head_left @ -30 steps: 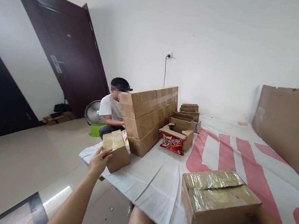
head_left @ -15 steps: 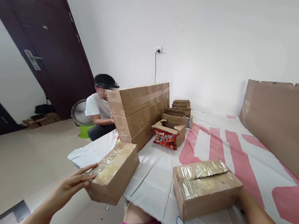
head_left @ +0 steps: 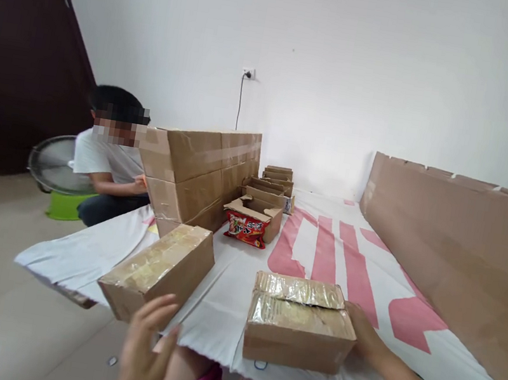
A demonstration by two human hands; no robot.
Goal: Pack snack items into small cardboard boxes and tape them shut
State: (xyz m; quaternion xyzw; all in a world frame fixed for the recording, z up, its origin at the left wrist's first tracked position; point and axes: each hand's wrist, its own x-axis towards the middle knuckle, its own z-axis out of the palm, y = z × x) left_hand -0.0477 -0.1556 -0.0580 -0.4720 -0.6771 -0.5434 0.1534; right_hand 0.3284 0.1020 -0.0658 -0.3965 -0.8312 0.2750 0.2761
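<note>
Now left hand (head_left: 146,353) fingers spread beside the tilted box (head_left: 159,268); right hand (head_left: 363,336) touches the taped box (head_left: 300,326).

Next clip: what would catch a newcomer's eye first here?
Two tape-wrapped brown cardboard boxes near the white-and-pink sheet's front edge: the left hand touches the tilted left box, the right hand rests against the right box. Behind, a tall cardboard carton stack beside a seated person.
</note>
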